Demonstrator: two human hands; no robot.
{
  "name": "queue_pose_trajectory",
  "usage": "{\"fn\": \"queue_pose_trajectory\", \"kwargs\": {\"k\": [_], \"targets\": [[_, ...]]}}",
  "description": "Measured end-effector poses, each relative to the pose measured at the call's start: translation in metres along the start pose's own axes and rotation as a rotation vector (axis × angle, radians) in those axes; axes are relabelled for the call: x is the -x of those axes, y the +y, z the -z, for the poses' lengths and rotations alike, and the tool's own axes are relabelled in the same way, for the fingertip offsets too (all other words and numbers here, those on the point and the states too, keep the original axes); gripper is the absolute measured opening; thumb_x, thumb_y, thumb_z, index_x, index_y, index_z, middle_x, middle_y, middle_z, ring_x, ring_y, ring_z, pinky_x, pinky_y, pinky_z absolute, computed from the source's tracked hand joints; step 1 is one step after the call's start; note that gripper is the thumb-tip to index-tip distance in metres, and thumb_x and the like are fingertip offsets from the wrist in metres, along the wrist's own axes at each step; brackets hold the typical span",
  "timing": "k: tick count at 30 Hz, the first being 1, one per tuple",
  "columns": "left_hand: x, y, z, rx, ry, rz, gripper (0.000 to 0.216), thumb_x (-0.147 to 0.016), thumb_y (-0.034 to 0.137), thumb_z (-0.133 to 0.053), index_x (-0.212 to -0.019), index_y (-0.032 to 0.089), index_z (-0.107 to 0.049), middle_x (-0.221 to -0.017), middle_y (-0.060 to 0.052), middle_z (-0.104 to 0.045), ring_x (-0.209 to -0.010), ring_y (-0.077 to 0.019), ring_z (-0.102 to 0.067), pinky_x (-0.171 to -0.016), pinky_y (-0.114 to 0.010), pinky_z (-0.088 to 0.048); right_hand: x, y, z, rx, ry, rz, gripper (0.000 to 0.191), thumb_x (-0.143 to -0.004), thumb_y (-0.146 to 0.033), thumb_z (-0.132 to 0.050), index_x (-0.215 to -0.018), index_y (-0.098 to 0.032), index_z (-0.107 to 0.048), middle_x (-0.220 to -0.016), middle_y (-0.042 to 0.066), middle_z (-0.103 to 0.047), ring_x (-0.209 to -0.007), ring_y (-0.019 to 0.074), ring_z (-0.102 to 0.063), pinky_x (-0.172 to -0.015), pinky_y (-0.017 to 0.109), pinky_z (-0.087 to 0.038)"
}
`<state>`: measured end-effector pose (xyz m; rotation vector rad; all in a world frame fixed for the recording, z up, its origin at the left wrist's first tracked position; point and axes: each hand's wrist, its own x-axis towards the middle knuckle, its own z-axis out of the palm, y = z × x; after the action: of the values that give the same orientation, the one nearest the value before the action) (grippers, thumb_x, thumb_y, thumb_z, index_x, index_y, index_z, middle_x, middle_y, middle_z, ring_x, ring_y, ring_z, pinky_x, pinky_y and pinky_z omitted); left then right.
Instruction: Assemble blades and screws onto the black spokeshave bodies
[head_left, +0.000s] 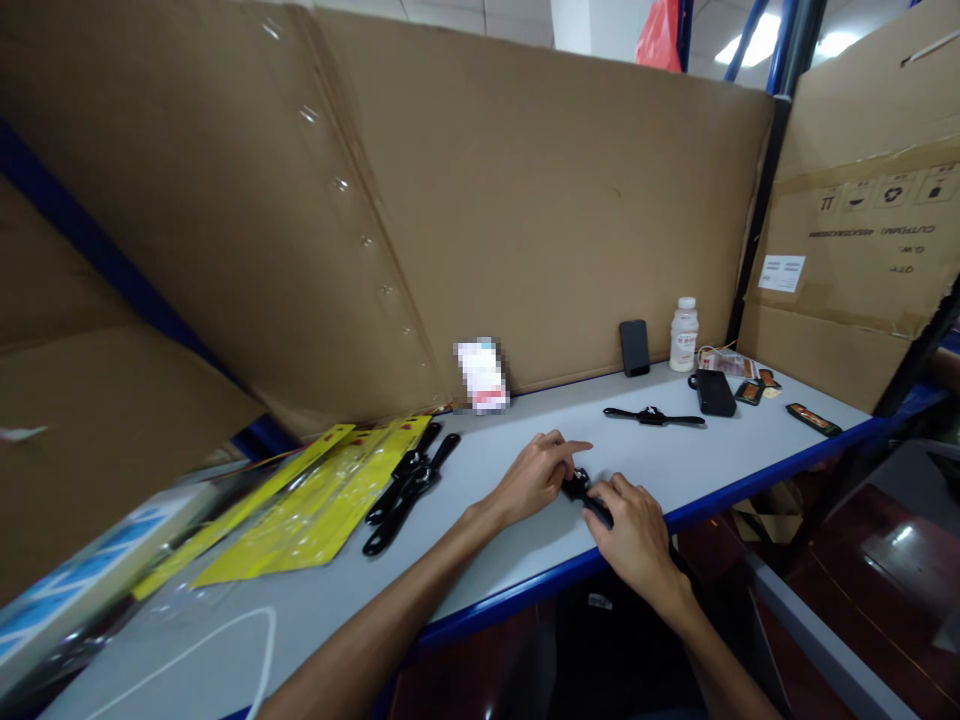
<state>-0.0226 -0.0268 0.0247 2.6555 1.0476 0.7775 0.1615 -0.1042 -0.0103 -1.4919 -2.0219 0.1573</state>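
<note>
Both my hands meet over a small black watch near the front edge of the grey table. My left hand pinches it from the left, fingers curled, index finger stretched over it. My right hand grips its strap from the right with closed fingers. Most of the watch is hidden under my fingers. Another black watch lies flat with straps spread out, farther back on the table.
Several black watches lie beside yellow plastic packages at the left. A phone leans on the cardboard wall, next to a white bottle, a black pouch and small packets. A white cable lies near the left.
</note>
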Motion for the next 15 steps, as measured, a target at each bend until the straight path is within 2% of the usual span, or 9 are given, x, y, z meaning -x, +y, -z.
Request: {"fn": "queue_pose_trajectory", "kwargs": {"k": [5,11,15], "targets": [[0.0002,0.0008,-0.0009,0.013,0.000,-0.032,0.070,-0.073,-0.007,-0.038,-0.132,0.023,-0.062,-0.099,-0.002,-0.074,-0.099,-0.0207,-0.059,-0.092,-0.040,-0.046,-0.0005,0.0012,-0.0020,0.005,0.000,0.001,0.012,-0.091,-0.025,-0.064,-0.102,-0.025,-0.068,-0.102,0.002,-0.069,-0.090,0.0195,-0.066,-0.084,0.032,-0.045],[0.0000,0.0016,-0.0008,0.131,0.024,-0.054,0.065,-0.075,-0.006,-0.040,-0.129,0.022,-0.063,-0.081,0.001,-0.074,-0.091,-0.0199,-0.060,-0.092,-0.041,-0.045,-0.0010,0.0018,-0.0026,0.003,0.012,0.007,0.010,-0.091,-0.024,-0.064,-0.101,-0.025,-0.068,-0.101,0.002,-0.069,-0.089,0.0197,-0.066,-0.083,0.031,-0.045],[0.0005,-0.0010,0.0004,0.116,0.051,-0.025,0.065,-0.075,-0.006,-0.038,-0.128,0.021,-0.065,-0.085,-0.001,-0.073,-0.090,-0.0194,-0.060,-0.090,-0.039,-0.047,0.0000,0.0014,-0.0027,-0.003,0.011,0.008,0.011,-0.091,-0.025,-0.065,-0.101,-0.025,-0.068,-0.102,0.001,-0.069,-0.090,0.0202,-0.066,-0.084,0.032,-0.045]]}}
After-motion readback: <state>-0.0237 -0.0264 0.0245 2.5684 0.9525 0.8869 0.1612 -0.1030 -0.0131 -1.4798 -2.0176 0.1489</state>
